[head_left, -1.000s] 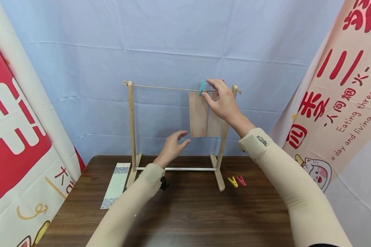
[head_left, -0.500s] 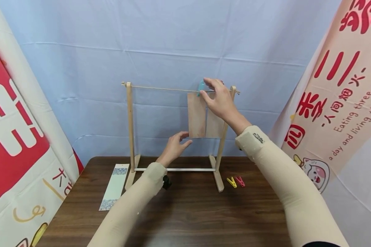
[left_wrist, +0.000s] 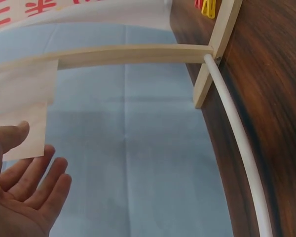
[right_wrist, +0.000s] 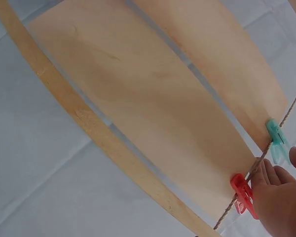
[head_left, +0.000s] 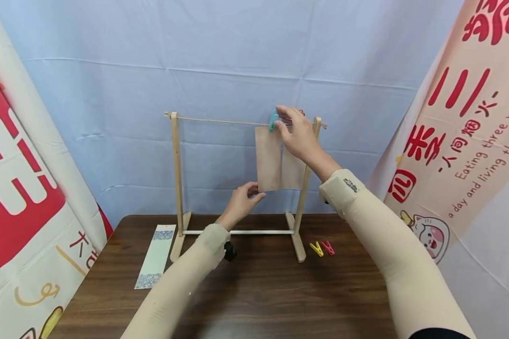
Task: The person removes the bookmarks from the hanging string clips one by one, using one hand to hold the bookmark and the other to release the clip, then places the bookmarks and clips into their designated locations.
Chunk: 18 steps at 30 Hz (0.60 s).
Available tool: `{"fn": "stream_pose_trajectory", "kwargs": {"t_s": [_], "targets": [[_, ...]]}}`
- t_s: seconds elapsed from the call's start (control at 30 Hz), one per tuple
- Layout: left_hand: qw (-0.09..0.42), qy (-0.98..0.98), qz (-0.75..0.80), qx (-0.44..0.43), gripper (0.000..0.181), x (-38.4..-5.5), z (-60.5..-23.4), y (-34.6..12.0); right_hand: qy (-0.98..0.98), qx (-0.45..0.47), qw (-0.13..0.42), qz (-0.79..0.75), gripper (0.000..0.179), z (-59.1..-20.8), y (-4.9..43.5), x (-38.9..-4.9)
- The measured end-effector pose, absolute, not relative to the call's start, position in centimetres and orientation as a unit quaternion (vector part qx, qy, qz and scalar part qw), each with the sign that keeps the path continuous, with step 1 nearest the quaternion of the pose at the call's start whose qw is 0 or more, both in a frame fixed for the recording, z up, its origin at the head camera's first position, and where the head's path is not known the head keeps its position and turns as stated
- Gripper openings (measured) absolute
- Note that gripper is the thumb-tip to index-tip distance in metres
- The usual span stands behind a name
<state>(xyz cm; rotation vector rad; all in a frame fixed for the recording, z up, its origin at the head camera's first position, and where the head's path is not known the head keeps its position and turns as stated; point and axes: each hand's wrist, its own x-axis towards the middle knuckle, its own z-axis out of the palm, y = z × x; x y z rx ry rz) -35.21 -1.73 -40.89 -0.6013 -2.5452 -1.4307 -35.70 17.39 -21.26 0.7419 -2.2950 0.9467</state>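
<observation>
My left hand (head_left: pixel 242 200) is at the lower left corner of a tan paper sheet (head_left: pixel 268 160). In the left wrist view the thumb lies in front of that sheet and the fingers reach behind its lower edge, loosely spread. A teal clothespin (right_wrist: pixel 277 140) fastens the sheet's top to a string (head_left: pixel 220 121). My right hand (head_left: pixel 299 134) is beside this clothespin, thumb and fingers apart, tips right at its handles. A second tan sheet (right_wrist: pixel 148 108) hangs to the right, partly behind the right hand, under a red clothespin (right_wrist: pixel 242 192).
A wooden frame (head_left: pixel 176 174) carries the string, with a white rod (head_left: pixel 258 232) low between its posts. A yellow clothespin (head_left: pixel 316 249) and a pink clothespin (head_left: pixel 328 248) lie on the dark table (head_left: pixel 263 292). At left lies a blue-patterned paper strip (head_left: pixel 154 256).
The left hand has come up to the hanging sheet's lower corner, which has shifted slightly. My right hand stays by the teal clothespin. The whole head view has drifted a little.
</observation>
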Motion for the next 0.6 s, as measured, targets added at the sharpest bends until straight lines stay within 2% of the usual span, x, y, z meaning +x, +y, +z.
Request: {"fn": "stream_pose_trajectory", "kwargs": {"t_s": [0.6], "targets": [[0.121,-0.837,-0.497,-0.197,0.022,-34.86,-41.91,-1.97,-0.855,0.258,0.261,0.367,0.043,-21.24,17.04,-36.19]]}}
